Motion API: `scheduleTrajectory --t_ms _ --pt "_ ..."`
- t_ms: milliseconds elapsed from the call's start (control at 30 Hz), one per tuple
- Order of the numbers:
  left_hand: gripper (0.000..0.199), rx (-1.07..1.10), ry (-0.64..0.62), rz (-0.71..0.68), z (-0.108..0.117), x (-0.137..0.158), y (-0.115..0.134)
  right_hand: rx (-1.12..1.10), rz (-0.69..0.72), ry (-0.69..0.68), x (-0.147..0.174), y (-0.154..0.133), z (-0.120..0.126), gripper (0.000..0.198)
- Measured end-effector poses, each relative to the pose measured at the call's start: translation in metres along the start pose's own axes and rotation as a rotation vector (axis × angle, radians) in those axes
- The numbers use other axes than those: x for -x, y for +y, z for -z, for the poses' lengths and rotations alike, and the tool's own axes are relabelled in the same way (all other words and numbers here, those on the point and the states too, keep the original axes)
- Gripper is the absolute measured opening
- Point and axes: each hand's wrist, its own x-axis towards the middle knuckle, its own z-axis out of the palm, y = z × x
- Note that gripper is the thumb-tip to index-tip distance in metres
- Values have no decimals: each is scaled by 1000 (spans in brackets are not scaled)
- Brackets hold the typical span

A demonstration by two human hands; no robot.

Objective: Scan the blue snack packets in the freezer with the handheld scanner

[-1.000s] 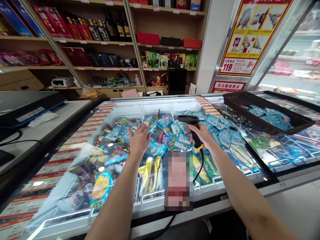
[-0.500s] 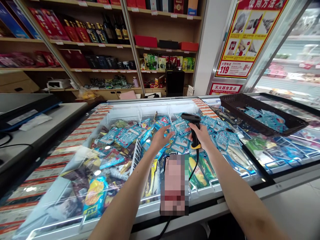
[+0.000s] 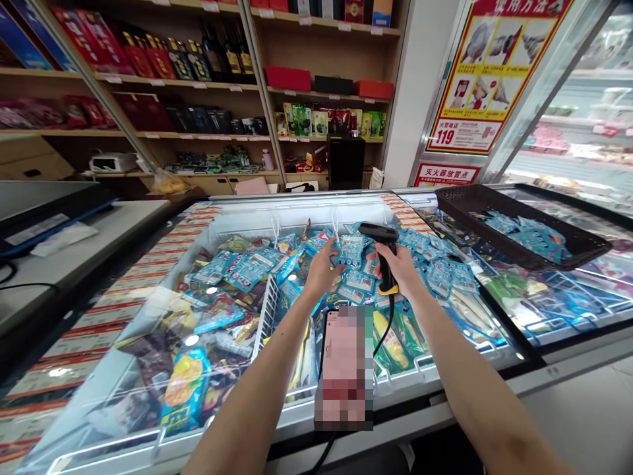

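My right hand (image 3: 399,265) is wrapped around the handle of a black barcode scanner (image 3: 386,264) with a yellow base and a cable. Just left of it, my left hand (image 3: 322,269) has thumb and fingers apart at the left edge of a blue snack packet (image 3: 352,249). Whether the fingertips touch this packet I cannot tell. Many similar blue packets (image 3: 440,277) lie about both hands on the freezer's glass top. A phone (image 3: 345,369) with a blurred screen stands in front, between my forearms.
A dark brown plastic basket (image 3: 524,254) with blue packets sits at the right. More blue packets (image 3: 250,270) lie to the left. Under the glass, the chest freezer (image 3: 237,214) holds bagged goods. A counter (image 3: 123,227) is at far left, shelves (image 3: 188,136) behind.
My left hand has shifted slightly right, closer to the blue packet, which has turned more upright and slid a little left. The scanner stays in nearly the same place.
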Motion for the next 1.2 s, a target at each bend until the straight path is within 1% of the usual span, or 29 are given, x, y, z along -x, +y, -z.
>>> scheduleTrajectory --t_ms 167,267,333,400,433,567,667,700,767,867,933,1067,1133,1200 --pt "64 19 84 22 -6 2 0 18 -11 -9 0 2 0 37" --pt "74 -63 138 61 -14 -1 5 42 -20 -6 0 1 0 36" --pt "80 -65 157 95 -16 -3 6 53 -25 -16 1 0 0 36" --pt "80 27 200 130 -15 -4 3 58 -33 -21 1 -1 0 36" --pt "78 100 241 148 -12 -3 1 55 -34 -20 1 -1 0 36" --pt "54 393 444 256 11 6 -15 39 -28 -26 1 0 0 35" --pt "42 461 464 291 31 16 -24 53 -20 -85 2 -2 -1 36" --pt "40 492 493 289 36 19 -25 59 -15 -121 3 -3 -2 36" --pt "39 566 499 253 43 24 -25 76 -8 -200 7 -6 -3 37" --pt "40 606 469 214 46 26 -22 117 -3 -304 12 -10 -4 38" --pt "43 609 459 230 45 25 -22 147 8 -358 16 -12 -5 38" --pt "58 737 451 284 44 21 -26 213 28 -386 19 -14 -6 36" --pt "55 760 472 307 45 21 -29 238 35 -383 20 -14 -7 35" --pt "48 712 520 307 48 21 -30 263 48 -397 21 -15 -7 35"
